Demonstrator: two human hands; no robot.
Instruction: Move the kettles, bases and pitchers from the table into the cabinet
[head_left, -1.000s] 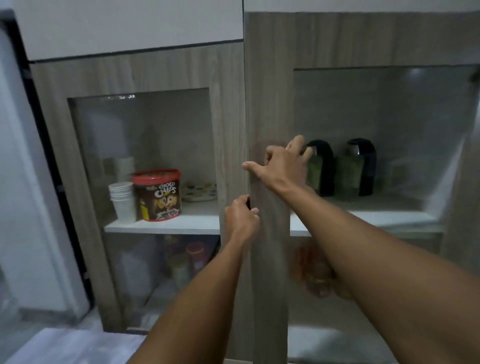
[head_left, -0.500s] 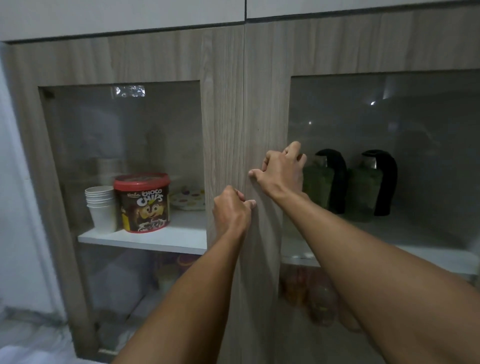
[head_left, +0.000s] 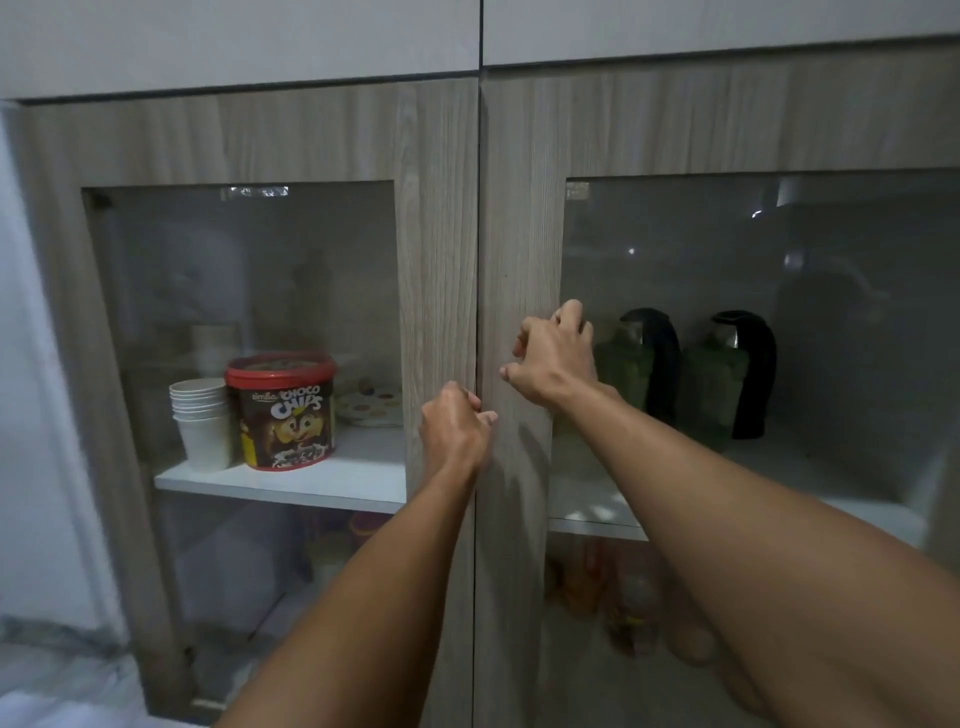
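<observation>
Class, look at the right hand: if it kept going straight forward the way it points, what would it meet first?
The right hand already seems to touch the wooden frame of the right cabinet door, so the door comes first. The green pitchers sit behind the glass, out of reach.

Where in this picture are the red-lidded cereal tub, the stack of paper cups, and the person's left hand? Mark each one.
cereal tub (head_left: 283, 415), head view, on its printed front.
stack of paper cups (head_left: 201, 421), head view, on the side of the stack.
left hand (head_left: 454, 431), head view, on the back of the hand.

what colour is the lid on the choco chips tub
Red, on the choco chips tub, seen through the glass in the head view.
</observation>
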